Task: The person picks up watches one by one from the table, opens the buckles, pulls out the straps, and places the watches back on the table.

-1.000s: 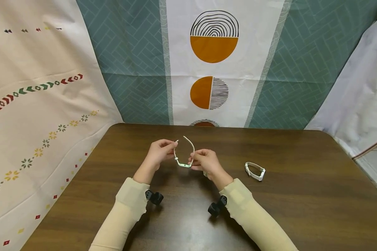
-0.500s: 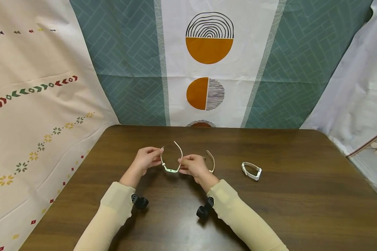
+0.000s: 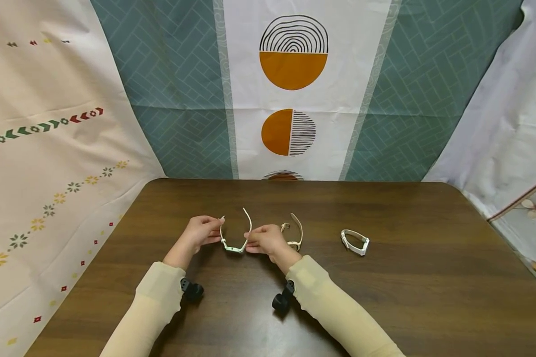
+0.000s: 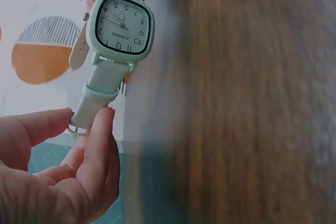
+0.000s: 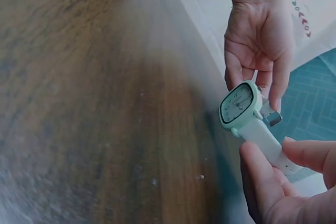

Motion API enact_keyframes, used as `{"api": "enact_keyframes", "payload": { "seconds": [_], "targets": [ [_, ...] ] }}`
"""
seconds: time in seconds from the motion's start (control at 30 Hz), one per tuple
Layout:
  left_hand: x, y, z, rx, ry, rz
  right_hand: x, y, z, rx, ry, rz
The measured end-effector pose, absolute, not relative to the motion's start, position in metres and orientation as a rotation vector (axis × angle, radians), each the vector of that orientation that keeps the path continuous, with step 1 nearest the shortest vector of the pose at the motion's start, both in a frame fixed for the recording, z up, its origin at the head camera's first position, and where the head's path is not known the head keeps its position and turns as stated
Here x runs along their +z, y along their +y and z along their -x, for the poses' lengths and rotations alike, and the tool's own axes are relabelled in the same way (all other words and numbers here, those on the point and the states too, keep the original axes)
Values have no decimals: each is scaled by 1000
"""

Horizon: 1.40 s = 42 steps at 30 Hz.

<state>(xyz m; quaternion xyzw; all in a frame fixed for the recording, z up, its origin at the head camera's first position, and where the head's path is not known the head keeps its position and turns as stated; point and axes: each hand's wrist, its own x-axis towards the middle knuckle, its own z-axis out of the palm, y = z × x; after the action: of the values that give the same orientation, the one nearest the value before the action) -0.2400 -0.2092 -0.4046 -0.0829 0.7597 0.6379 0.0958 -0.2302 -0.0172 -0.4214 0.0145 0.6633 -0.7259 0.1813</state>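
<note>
A mint-green wristwatch [image 3: 235,249] with a rounded square face is held above the table, its strap unbuckled and the ends pointing up. My left hand [image 3: 200,232] pinches the buckle end of the strap between thumb and fingers; the buckle [image 4: 77,131] shows at those fingertips in the left wrist view. My right hand [image 3: 268,241] pinches the other strap half, the one with holes, near the watch case [image 5: 237,104]. Just beyond the right hand a beige watch [image 3: 300,229] stands on the table with its strap undone, partly hidden by that hand.
A white watch [image 3: 356,243], its strap closed in a loop, lies farther right on the brown wooden table [image 3: 411,277]. Patterned cloths [image 3: 183,99] hang behind the table and along both sides. Each wrist carries a small black camera [image 3: 193,291].
Both hands have moved left and a little toward me, carrying the mint-green watch. The beige watch, earlier mostly hidden behind the right hand, now shows. The head view has shifted slightly.
</note>
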Motion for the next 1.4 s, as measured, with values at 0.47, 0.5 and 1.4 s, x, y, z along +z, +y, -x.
{"api": "enact_keyframes", "payload": {
  "seconds": [0.47, 0.5, 1.4],
  "targets": [
    [-409, -214, 241, 1835, 2249, 278, -426, -25, 236, -1981, 1899, -57],
    [-410, -215, 242, 1825, 2254, 278, -426, -25, 236, -1979, 1899, -58],
    [-416, -214, 243, 1725, 2318, 286, -424, -30, 234, -1910, 2023, -62]
  ]
}}
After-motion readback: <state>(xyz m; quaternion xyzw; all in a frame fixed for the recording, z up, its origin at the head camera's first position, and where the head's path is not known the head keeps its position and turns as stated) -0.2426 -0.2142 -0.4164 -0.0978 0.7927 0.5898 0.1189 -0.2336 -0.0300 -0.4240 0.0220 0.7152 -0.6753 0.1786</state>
